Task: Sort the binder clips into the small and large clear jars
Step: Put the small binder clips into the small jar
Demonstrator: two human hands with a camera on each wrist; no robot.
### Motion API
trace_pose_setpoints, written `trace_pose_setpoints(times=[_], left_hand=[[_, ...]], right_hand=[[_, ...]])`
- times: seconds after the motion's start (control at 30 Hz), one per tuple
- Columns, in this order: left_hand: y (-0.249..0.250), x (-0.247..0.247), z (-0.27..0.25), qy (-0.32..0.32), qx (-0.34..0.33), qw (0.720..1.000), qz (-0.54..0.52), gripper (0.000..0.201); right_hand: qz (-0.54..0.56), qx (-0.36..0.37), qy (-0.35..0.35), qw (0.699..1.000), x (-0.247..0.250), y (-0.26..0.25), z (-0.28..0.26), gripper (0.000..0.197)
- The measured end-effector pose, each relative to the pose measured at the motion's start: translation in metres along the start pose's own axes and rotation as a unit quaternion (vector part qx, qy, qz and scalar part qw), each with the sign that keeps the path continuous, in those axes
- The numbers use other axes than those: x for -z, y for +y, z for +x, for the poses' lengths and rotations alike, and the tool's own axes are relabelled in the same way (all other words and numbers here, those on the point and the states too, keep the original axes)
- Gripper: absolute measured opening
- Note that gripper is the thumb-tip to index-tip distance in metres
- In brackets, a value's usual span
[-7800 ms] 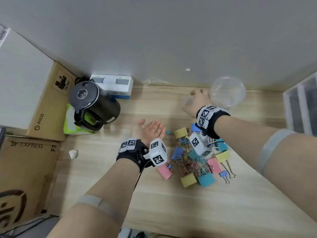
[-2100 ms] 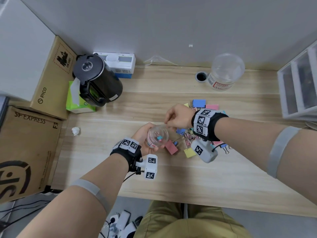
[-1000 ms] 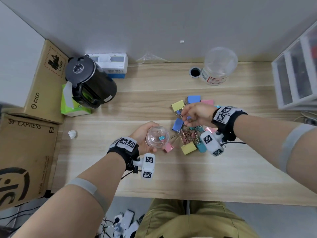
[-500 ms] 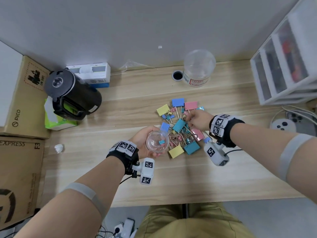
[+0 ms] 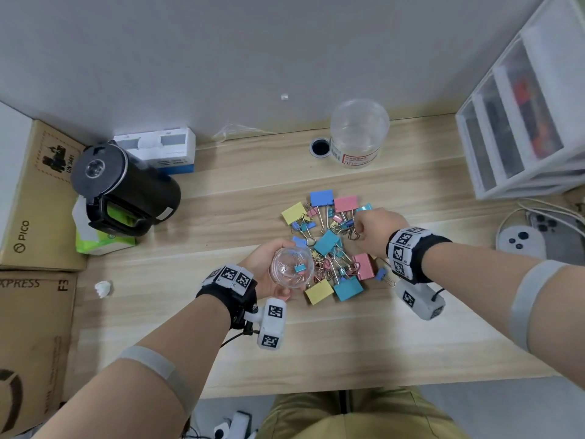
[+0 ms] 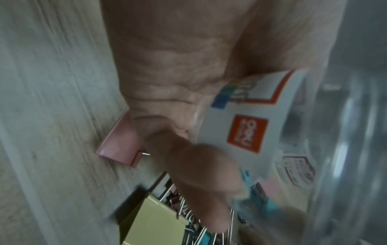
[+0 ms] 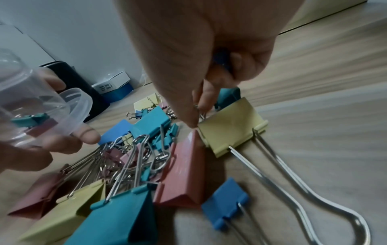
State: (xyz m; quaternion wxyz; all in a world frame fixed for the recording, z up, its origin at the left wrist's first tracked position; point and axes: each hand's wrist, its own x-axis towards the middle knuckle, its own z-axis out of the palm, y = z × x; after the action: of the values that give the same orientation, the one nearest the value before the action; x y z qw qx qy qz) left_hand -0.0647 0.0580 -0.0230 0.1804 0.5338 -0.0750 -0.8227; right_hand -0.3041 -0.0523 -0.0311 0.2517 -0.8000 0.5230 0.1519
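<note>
Two jars, one mixed pile of clips (image 5: 329,248) on tabletop (image 5: 316,343).

Small jar (image 5: 291,268): L hand (image 5: 269,264) wrapped round it, thumb + fingers on the wall, mouth up, held just at pile's near-left edge. One teal mini clip (image 5: 299,267) visible inside; poss. more, can't tell thru plastic. Label side faces palm in L wrist view.

Large jar (image 5: 359,133): upright, well beyond pile, by wall; looks empty.

R hand (image 5: 376,231): at pile's far-right side, fingers curled. R wrist view shows a small blue clip (image 7: 222,61) tucked betw. curled fingers and palm, while thumb + index tips pinch at a wire loop next to the big yellow clip (image 7: 232,126). So R hand = holding one, working on a 2nd (my read).

Handling notes (judgement):
- Clips light, stiff, painted steel bodies smooth → slippery on flat faces. Wire handles give better purchase; pinch there or across body's folded spine.
- Handles swing freely and interlock w/ neighbours; pile centre is a tangle. Expect a lifted mini to drag others. Shake or tease loose before carrying.
- Big clips: grip across body, handles trailing.
- Jars thin clear plastic, light, tip easily; small one needs the steadying hand while dropping in.
</note>
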Motion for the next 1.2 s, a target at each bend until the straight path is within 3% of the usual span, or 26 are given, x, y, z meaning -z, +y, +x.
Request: trace_pose_setpoints(times=[0.07,0.2,0.53,0.67,0.77,0.93,1.07,1.2], left_hand=[[0.003,-0.001,0.002,0.004,0.002,1.000,-0.004,0.046],[0.006,-0.002,0.005,0.011,0.003,1.000,-0.007,0.046],[0.008,-0.002,0.011,0.025,0.004,1.000,-0.019,0.050],[0.012,-0.005,0.013,-0.003,-0.007,1.000,-0.026,0.055],[0.015,-0.006,0.016,-0.018,-0.008,1.000,-0.022,0.039],[0.016,-0.007,0.017,-0.014,-0.015,1.000,-0.021,0.034],[0.016,-0.004,0.019,-0.018,-0.016,0.999,-0.024,0.035],[0.018,-0.001,0.022,-0.019,-0.013,0.999,-0.025,0.037]], right_hand=[[0.000,0.014,0.020,1.000,0.002,0.004,0.005,0.025],[-0.031,0.048,0.007,0.998,0.004,0.004,0.018,0.039],[-0.048,0.046,-0.002,0.998,0.008,0.008,0.028,0.023],[-0.009,0.014,0.028,0.999,0.016,0.021,0.023,0.021],[-0.016,-0.024,0.053,0.998,0.020,0.033,0.022,0.029],[-0.034,-0.075,0.025,0.996,0.017,0.042,0.028,0.017],[-0.002,-0.033,0.041,0.999,0.012,0.038,0.027,0.022],[0.010,0.079,0.044,0.996,0.008,0.026,0.026,0.033]])
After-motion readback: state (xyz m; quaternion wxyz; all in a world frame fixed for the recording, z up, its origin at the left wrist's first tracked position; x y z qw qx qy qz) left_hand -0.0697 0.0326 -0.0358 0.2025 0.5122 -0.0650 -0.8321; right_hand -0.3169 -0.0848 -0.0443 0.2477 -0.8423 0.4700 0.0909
